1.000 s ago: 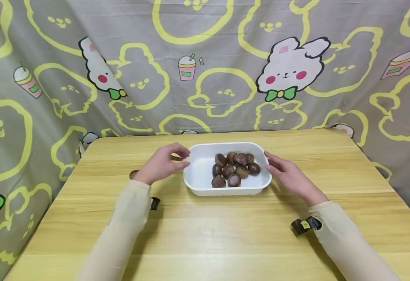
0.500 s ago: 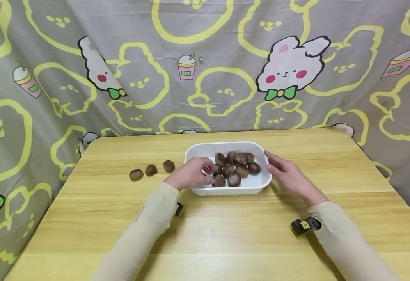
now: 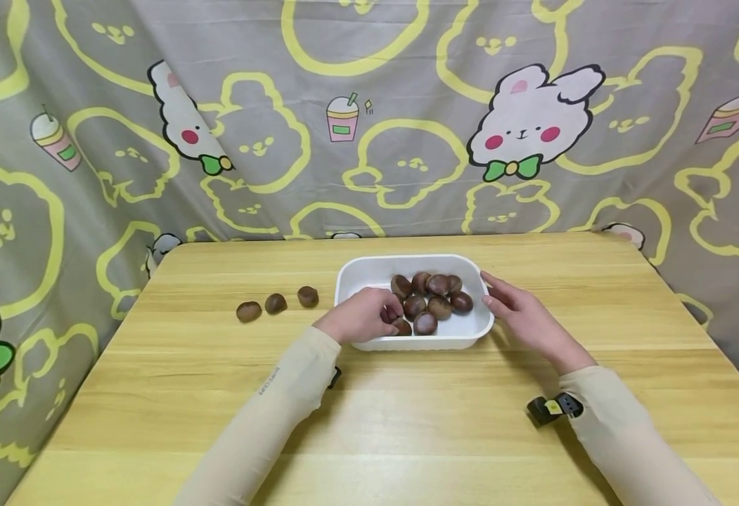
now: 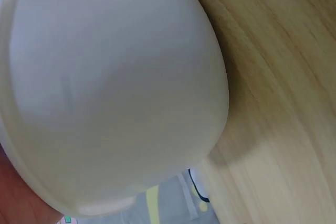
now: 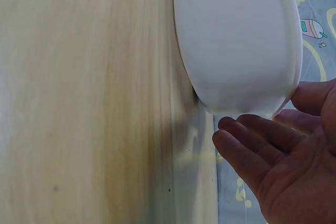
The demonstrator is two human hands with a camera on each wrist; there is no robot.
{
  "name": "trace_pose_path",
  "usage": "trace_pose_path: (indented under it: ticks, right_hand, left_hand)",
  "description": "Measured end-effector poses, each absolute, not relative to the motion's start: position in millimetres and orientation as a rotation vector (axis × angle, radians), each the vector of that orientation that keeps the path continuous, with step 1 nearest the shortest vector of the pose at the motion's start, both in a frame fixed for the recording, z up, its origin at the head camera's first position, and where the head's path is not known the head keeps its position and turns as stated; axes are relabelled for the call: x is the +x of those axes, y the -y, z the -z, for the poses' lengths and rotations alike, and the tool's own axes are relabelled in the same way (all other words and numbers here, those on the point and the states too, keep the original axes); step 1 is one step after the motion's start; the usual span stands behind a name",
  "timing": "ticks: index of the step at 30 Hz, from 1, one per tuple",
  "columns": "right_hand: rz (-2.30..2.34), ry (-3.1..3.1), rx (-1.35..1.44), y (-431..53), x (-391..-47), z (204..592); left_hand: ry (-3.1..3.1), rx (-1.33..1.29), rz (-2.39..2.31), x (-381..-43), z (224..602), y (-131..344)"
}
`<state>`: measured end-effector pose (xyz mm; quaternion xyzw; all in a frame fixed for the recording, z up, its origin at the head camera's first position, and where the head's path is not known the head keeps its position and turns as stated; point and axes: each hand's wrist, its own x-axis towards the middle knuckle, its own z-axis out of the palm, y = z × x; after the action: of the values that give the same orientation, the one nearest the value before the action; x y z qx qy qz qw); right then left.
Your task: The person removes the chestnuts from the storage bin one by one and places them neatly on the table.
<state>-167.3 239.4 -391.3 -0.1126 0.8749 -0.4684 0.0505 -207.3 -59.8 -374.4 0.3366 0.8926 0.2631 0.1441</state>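
Note:
A white plastic tray holds several brown chestnuts, most of them in its middle and right part. My left hand reaches over the tray's near left rim, its thumb and fingers curled about a chestnut that they mostly hide. In the left wrist view, the tray's outer wall blocks sight of the fingertips. My right hand touches the tray's right end from outside with fairly straight fingers and thumb. The right wrist view has this hand's thumb against the rim, its lower fingers spread beside the wall.
Left of the tray, three chestnuts lie in a slanting row: a left one, a middle one and a right one. A patterned grey curtain hangs behind the wooden table.
My left hand has moved right from beside the tray's left end into it, and its fingers have drawn together around a chestnut. My right hand stays at the tray's right end.

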Motion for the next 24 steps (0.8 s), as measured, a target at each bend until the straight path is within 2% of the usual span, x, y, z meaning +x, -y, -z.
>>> trace_pose_path:
  ticks: [24]
  right_hand:
    - [1.427,-2.656,-0.341,-239.5,-167.5,391.8]
  left_hand:
    - [-2.505,1.032,-0.818,-210.6,378.1,60.4]
